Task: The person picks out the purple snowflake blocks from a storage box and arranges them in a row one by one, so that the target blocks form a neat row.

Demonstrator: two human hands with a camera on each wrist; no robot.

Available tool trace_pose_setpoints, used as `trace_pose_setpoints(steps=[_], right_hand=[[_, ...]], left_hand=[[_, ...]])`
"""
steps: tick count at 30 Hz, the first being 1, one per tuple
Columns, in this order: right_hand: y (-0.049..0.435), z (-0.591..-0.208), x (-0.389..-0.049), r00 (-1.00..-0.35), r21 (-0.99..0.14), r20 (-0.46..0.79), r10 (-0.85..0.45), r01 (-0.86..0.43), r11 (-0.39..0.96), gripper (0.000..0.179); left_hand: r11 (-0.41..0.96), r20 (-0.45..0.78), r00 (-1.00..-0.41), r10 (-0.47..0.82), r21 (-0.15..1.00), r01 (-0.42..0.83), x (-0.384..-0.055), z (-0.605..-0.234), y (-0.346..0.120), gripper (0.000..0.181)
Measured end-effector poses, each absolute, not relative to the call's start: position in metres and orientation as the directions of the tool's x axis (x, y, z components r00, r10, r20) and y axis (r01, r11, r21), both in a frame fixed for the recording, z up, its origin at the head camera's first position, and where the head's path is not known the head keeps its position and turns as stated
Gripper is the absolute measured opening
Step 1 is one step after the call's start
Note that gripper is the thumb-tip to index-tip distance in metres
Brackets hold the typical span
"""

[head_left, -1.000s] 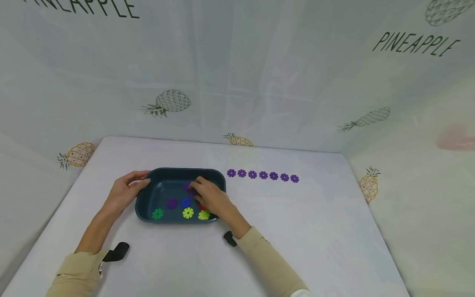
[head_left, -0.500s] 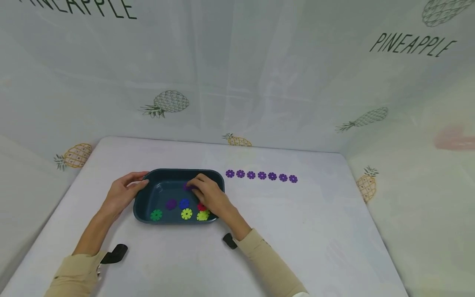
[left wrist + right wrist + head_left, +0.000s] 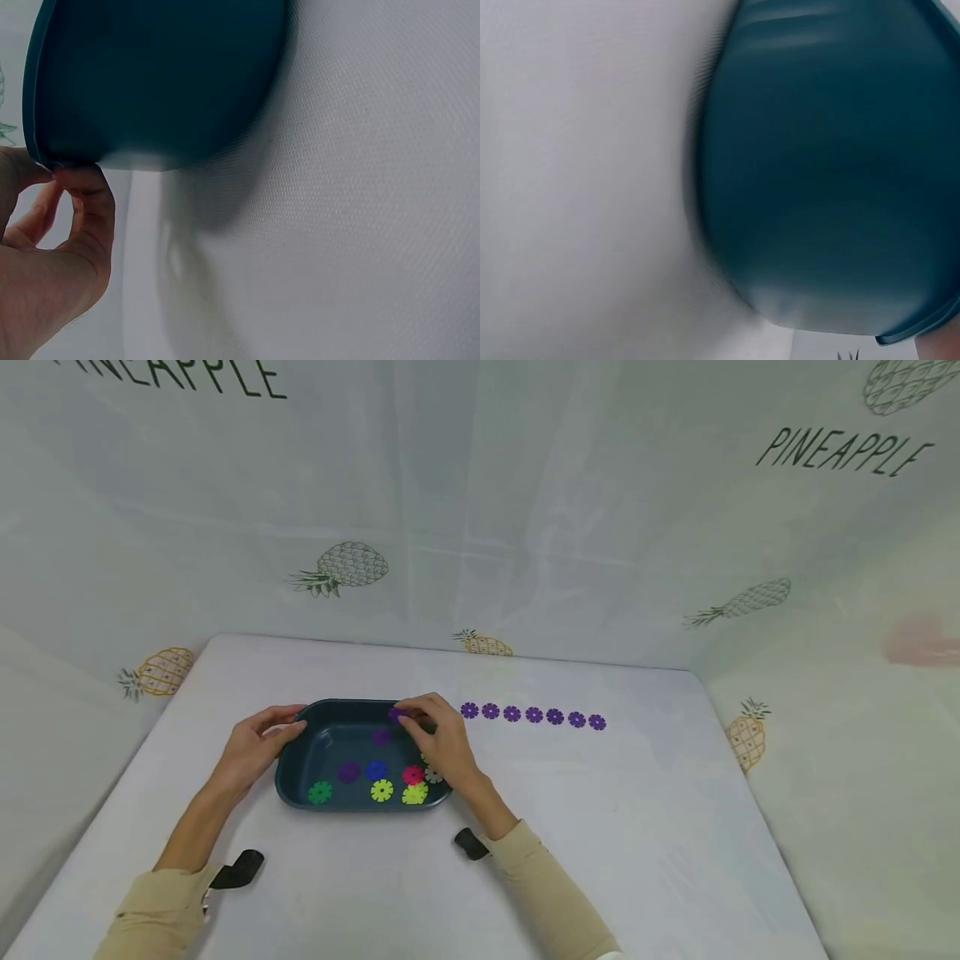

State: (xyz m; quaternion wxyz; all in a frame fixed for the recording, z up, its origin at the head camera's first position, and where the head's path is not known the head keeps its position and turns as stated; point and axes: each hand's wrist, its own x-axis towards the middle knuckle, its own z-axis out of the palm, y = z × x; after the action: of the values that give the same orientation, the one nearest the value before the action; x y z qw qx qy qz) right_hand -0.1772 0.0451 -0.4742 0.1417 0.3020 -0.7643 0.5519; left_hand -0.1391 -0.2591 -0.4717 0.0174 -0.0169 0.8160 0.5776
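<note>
A dark teal tray (image 3: 330,743) stands on the table, its wall also filling much of the left wrist view. My left hand (image 3: 257,747) pinches the tray's left rim between thumb and fingers. Over the tray's far right part, my right hand (image 3: 444,739) pinches a purple flower-shaped disc (image 3: 397,714). Inside the tray lie two more purple discs, a blue disc (image 3: 377,770), a red disc (image 3: 412,775), a green disc (image 3: 319,792), a grey disc partly behind the hand, and several yellow discs (image 3: 382,790). The right wrist view shows mostly the tray's outer wall (image 3: 817,165).
Right of the tray, a row of several purple discs (image 3: 533,715) lies along the back of the white table (image 3: 637,827). Behind the table hangs a pale curtain (image 3: 525,527) printed with pineapples.
My right hand has risen from the tray's floor toward its far rim with a purple disc in its fingers. Another purple disc, the red and the grey one now show. My left hand stays put.
</note>
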Motion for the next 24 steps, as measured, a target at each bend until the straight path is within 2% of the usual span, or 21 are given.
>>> trace_pose_setpoints(steps=[7, 16, 24], right_hand=[[0.051, -0.454, -0.169, -0.833, -0.828, 0.511, -0.212, -0.543, 0.138, 0.021], [0.075, -0.468, -0.182, -0.934, -0.925, 0.342, -0.107, -0.354, 0.139, 0.024], [0.102, -0.467, -0.188, -0.969, -0.962, 0.244, -0.044, -0.248, 0.117, 0.026]], left_hand=[[0.334, -0.052, -0.999, -0.009, 0.941, -0.052, -0.139, -0.472, -0.258, 0.053], [0.342, -0.064, -0.998, -0.005, 0.938, -0.062, -0.141, -0.471, -0.257, 0.053], [0.338, -0.076, -0.997, -0.011, 0.938, -0.075, -0.138, -0.47, -0.258, 0.053]])
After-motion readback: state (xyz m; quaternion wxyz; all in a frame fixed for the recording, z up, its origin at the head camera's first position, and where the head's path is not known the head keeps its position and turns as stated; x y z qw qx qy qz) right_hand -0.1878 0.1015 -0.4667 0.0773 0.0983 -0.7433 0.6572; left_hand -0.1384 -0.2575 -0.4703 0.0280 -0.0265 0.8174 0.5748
